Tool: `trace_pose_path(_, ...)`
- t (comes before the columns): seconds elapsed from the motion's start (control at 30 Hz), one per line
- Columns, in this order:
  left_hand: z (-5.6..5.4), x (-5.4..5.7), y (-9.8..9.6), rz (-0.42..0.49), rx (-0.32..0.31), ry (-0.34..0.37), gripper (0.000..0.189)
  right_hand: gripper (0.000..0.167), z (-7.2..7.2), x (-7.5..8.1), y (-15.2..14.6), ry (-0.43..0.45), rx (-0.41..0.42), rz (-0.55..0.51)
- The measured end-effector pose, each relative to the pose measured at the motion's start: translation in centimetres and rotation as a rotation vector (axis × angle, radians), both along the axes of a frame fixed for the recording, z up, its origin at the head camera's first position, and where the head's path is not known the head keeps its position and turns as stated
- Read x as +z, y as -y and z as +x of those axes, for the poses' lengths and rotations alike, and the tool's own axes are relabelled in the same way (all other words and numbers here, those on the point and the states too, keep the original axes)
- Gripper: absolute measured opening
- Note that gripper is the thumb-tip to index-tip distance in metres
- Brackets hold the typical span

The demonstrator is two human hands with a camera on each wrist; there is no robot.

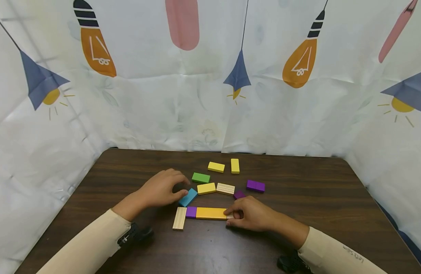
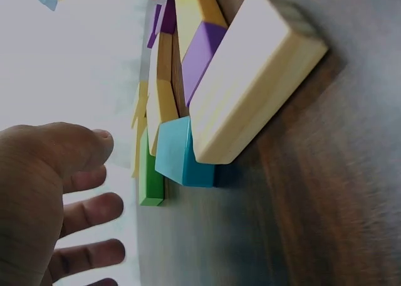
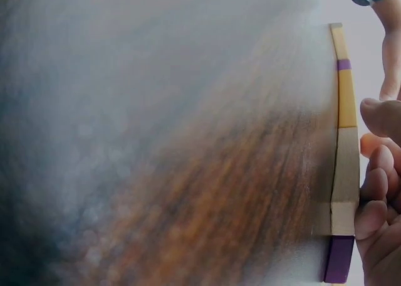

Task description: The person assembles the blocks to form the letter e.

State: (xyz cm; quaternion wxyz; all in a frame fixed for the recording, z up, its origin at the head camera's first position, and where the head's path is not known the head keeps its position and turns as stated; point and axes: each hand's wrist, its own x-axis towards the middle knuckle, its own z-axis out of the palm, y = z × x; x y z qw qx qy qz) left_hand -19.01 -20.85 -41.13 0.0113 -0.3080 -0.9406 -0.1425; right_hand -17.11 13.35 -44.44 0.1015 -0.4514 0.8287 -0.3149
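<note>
My left hand (image 1: 164, 188) hovers with loosely bent fingers beside a blue block (image 1: 188, 197); in the left wrist view the left hand (image 2: 56, 192) holds nothing, its fingers apart. A row on the table joins a plain wooden block (image 1: 179, 219), a purple block (image 1: 191, 212) and a long orange-yellow block (image 1: 211, 213). At the row's right end my right hand (image 1: 251, 215) pinches another plain wooden block (image 1: 230, 216) between thumb and fingers, covering most of it. The right wrist view shows that wooden block (image 3: 346, 167) beside the right hand's fingertips (image 3: 371, 217).
Behind the row lie a yellow block (image 1: 206, 188), a striped wooden block (image 1: 225, 188) and a green block (image 1: 201, 177). Farther back are two yellow blocks (image 1: 216, 167). Purple blocks (image 1: 255, 185) lie to the right. A printed curtain (image 1: 196, 114) hangs behind the brown table (image 1: 299, 190).
</note>
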Motion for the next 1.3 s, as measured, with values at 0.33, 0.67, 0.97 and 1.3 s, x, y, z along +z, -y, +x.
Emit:
trace_pose_path(0.33,-2.5,-0.5,-0.7,0.026,-0.072,-0.059,0.033,0.023,-0.1,-0.2,0.0,0.0,-0.003,0.003)
trace_pose_path(0.67,-3.8,-1.1,-1.3,-0.001,-0.074,0.022,0.038,0.023,-0.1,-0.3,0.0,0.003,-0.001,-0.003)
trace_pose_path(0.97,-4.5,-1.8,-1.5,-0.01,-0.095,0.075,0.034,0.023,-0.1,-0.4,-0.1,0.012,-0.004,-0.003)
trace_pose_path(1.3,-4.5,-1.8,-1.1,-0.019,-0.085,0.049,0.033,0.024,-0.1,-0.4,-0.1,0.021,-0.009,0.005)
